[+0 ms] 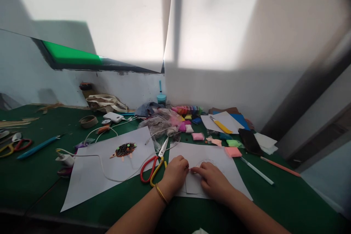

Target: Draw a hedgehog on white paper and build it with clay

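My left hand [177,174] is closed, its fingertips pressed together above a white sheet of paper [233,170]. Facing it, my right hand [213,180] has its index finger reaching to the left fingertips, the other fingers curled under. Whatever lies between the fingertips is too small to make out. A smaller white piece of paper [192,186] lies beneath both hands. Part of a faint round drawing [207,162] shows behind my right hand. Left of my left hand are scissors [157,164] with one red and one yellow handle.
A second sheet [90,175] bears a hedgehog figure [124,150], crossed by a white cable [101,168]. Several clay packets [197,136], a plastic bag [161,122] and a yellow cutter [221,126] lie behind. A white pen [257,171] and an orange pencil [281,166] lie right.
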A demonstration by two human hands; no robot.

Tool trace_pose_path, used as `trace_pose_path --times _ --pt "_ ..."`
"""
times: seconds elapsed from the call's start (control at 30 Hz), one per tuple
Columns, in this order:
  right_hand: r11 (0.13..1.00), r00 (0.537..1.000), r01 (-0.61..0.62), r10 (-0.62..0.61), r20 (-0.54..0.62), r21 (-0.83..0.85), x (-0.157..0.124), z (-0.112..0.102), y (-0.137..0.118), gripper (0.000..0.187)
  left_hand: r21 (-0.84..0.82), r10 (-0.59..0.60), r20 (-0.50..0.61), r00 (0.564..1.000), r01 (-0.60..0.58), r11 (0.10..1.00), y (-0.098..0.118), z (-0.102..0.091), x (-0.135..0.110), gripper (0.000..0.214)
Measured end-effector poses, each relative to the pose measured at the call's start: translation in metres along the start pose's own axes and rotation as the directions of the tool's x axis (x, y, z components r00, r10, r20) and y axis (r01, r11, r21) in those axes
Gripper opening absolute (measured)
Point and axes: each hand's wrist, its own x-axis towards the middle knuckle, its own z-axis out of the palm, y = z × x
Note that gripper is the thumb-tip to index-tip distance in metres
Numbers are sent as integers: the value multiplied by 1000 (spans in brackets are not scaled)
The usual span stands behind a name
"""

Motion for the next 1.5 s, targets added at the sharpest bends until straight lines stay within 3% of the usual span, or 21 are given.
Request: trace_pose_path --times 0.13,0.27,0.43,0.57,0.67,0.8,0.9,1.03,1.3,1.5 --pt "1000 1000 2 -2 -1 18 -1 1 2 45 -2 13 -3 1000 -13 1000 0 -1 -1 7" --pt "991 997 -11 22 -80 132 -1 -1 11 45 3 23 9 1000 -23 1000 2 -3 -2 7" --pt "974 983 -81 113 -144 209 -2 -1 25 26 42 36 16 999 -37 998 9 -3 -2 11" --pt "929 962 -105 186 -202 355 -1 3 32 25 131 33 11 999 -35 991 22 0 1 19" --pt "847 921 -143 304 -244 512 1 3 43 27 175 20 25 999 -24 984 33 2 5 21" --pt "699 811 -180 503 -298 692 0 -4 71 34 157 -20 38 999 14 988 38 4 11 18" --pt "630 771 -225 581 -260 743 -2 -7 91 38 78 -86 53 995 82 994 36 4 14 20" --pt "649 779 -250 576 -249 719 -4 -4 100 38 29 -124 78 989 122 992 35 4 16 24" --pt "698 806 -241 531 -261 674 -3 0 98 38 60 -98 53 994 95 994 35 8 15 29" --pt "736 809 -246 514 -285 631 -6 -4 90 36 77 89 40 995 -92 993 28 4 0 19"
